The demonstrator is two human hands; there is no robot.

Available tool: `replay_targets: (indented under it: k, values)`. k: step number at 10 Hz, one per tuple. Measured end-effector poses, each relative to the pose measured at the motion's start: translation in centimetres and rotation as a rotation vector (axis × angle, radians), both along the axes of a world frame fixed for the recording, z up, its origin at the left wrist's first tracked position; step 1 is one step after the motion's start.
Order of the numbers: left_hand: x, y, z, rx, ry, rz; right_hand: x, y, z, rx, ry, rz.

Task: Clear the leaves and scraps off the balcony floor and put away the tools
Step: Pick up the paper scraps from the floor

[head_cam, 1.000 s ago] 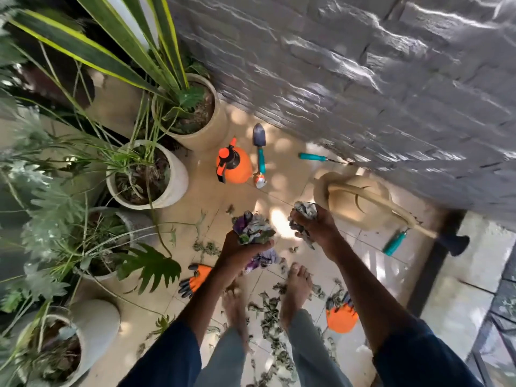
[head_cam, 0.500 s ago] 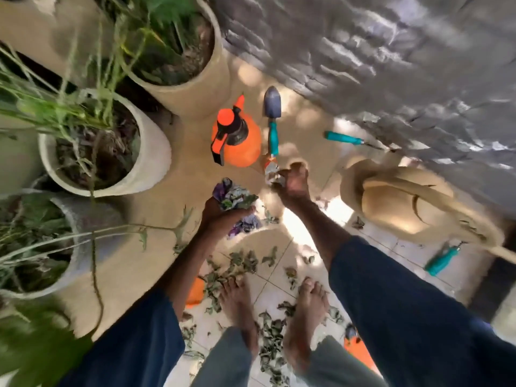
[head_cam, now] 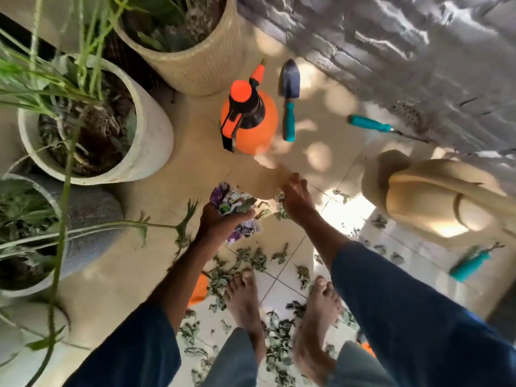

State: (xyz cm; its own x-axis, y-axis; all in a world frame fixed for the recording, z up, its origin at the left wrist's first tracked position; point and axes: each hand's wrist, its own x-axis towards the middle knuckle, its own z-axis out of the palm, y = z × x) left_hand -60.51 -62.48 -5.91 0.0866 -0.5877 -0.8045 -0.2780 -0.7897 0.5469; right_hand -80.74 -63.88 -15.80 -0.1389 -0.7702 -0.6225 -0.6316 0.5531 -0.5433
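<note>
Leaves (head_cam: 252,259) litter the tiled floor (head_cam: 173,196) around bare feet (head_cam: 243,297), just below both hands. The left hand (head_cam: 220,220), palm up, grips a crumpled wad of scraps (head_cam: 233,203). Beside it the right hand (head_cam: 296,199) reaches down, fingers curled, pinching a small scrap (head_cam: 279,195).
</note>
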Motion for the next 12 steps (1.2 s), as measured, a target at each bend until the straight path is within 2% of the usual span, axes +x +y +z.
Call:
replay_targets:
  k: [1, 2, 4, 5, 6, 7, 8, 10, 12]
  values:
    - [-0.4, 1.1, 4.2, 0.012, 0.000, -0.055, -1.8, 2.0, 5.8, 0.150, 0.115, 0.088]
    - [-1.0, 1.6, 10.5, 0.006, 0.017, -0.031, -2.2, 2.4, 12.0, 0.191, 0.089, 0.066]
    - [-0.5, 3.4, 23.6, 0.021, 0.049, 0.030, -0.9, 4.2, 24.8, 0.155, 0.051, -0.020]
    - [0.8, 4.7, 31.3, -0.018, 0.047, 0.046, 1.6, 3.1, 36.2, 0.081, 0.019, -0.059]
    - [2.8, 6.2, 38.4, 0.019, 0.042, 0.149, 4.0, 2.8, 44.6, 0.035, -0.042, -0.030]
    - [4.7, 7.7, 44.1, -0.036, 0.026, 0.284, 6.2, 3.2, 50.3, 0.085, 0.034, 0.116]
    - [6.9, 11.5, 50.0, -0.067, -0.040, 0.429, 8.6, 4.8, 56.0, 0.145, 0.080, 0.358]
    - [9.5, 22.8, 57.8, -0.080, -0.054, 0.724, 13.5, 9.2, 64.7, 0.162, -0.027, 0.550]
    - [10.0, 34.8, 63.9, -0.095, -0.195, 1.043, 19.7, 15.0, 70.5, 0.119, -0.072, 0.869]
